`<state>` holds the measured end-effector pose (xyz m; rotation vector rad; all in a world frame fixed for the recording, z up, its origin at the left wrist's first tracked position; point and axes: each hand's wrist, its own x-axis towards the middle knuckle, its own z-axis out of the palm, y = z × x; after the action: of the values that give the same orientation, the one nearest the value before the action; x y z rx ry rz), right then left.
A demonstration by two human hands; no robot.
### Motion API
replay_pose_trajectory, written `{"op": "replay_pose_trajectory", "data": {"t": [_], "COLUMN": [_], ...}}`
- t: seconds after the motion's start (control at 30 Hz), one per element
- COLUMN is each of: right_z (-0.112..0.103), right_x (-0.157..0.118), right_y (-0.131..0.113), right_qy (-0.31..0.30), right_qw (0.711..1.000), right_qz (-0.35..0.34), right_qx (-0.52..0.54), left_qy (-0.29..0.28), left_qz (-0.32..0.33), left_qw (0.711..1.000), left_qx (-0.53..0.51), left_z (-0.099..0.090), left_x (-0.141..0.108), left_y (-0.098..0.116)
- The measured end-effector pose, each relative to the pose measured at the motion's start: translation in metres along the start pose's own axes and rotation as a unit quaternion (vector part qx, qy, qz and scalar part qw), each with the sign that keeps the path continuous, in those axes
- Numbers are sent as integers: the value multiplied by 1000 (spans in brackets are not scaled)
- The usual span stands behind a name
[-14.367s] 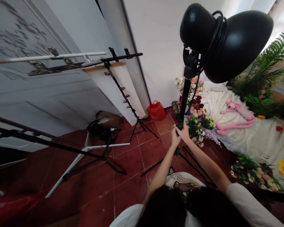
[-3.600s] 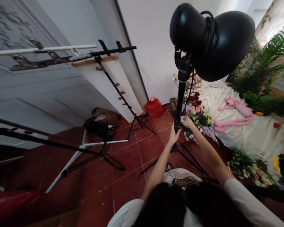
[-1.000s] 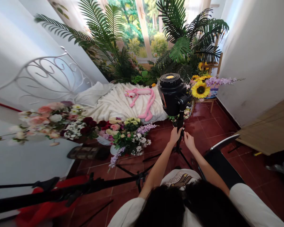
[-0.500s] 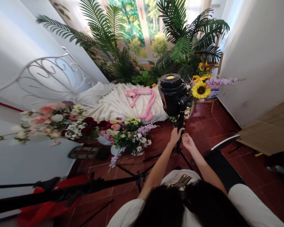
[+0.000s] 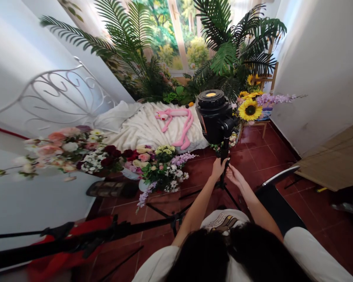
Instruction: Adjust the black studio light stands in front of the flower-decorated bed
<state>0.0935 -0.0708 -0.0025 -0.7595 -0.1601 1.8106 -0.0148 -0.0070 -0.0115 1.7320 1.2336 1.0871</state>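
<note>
A black studio light point(image 5: 213, 121) stands upright in front of me on a black light stand point(image 5: 224, 152). My left hand point(image 5: 218, 170) is closed around the stand's pole below the lamp. Beside it, on the right of the pole, my right hand point(image 5: 235, 175) has its fingers bent together at a small dark knob point(image 5: 227, 162) on the stand. The fingertips partly hide the knob. Below my hands, the stand's legs spread over the red tiled floor.
Flower bunches point(image 5: 161, 168) fill the left front of a bed with a cream blanket point(image 5: 135, 131) and a pink plush toy point(image 5: 179, 117). Sunflowers point(image 5: 249, 109) stand right of the lamp. A black chair point(image 5: 279, 205) is by my right arm; a black boom pole point(image 5: 88, 235) crosses lower left.
My right hand has shifted slightly left, bringing its fingers against the knob on the pole. My left hand keeps its hold on the stand.
</note>
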Motion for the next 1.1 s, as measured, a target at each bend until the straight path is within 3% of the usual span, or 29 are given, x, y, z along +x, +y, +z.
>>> {"op": "replay_pose_trajectory", "data": {"t": [0.23, 0.33, 0.4, 0.5, 0.63, 0.7, 0.77, 0.97, 1.1], "right_z": [5, 1, -2, -1, 22, 38, 52, 64, 86], "right_x": [-6, -7, -8, -11, -8, -1, 10, 28, 22], "right_y": [-1, 0, -2, -10, -27, -32, -33, -35, -57], "right_qy": [45, 51, 58, 84, 131, 119, 110, 76, 62], "right_qw": [982, 955, 915, 827, 712, 683, 686, 744, 727], "right_qz": [-58, -103, -139, -199, -344, -378, -370, -325, -373], "right_qx": [-172, -275, -375, -519, -597, -614, -617, -579, -574], "left_qy": [-4, -4, -4, -2, -6, -8, -5, -3, -8], "left_qz": [5, 2, -3, -1, 23, 25, 18, 19, 49], "left_qw": [1000, 1000, 1000, 1000, 999, 998, 997, 999, 996], "left_qx": [-3, -2, -3, -7, -38, -64, -73, -49, -75], "left_z": [-1, -1, -1, -1, 1, 2, 3, 3, -1], "left_x": [0, 0, 0, -1, -1, -1, 0, -2, -5], "left_y": [1, 2, 2, 1, -1, -2, -4, -9, -2]}}
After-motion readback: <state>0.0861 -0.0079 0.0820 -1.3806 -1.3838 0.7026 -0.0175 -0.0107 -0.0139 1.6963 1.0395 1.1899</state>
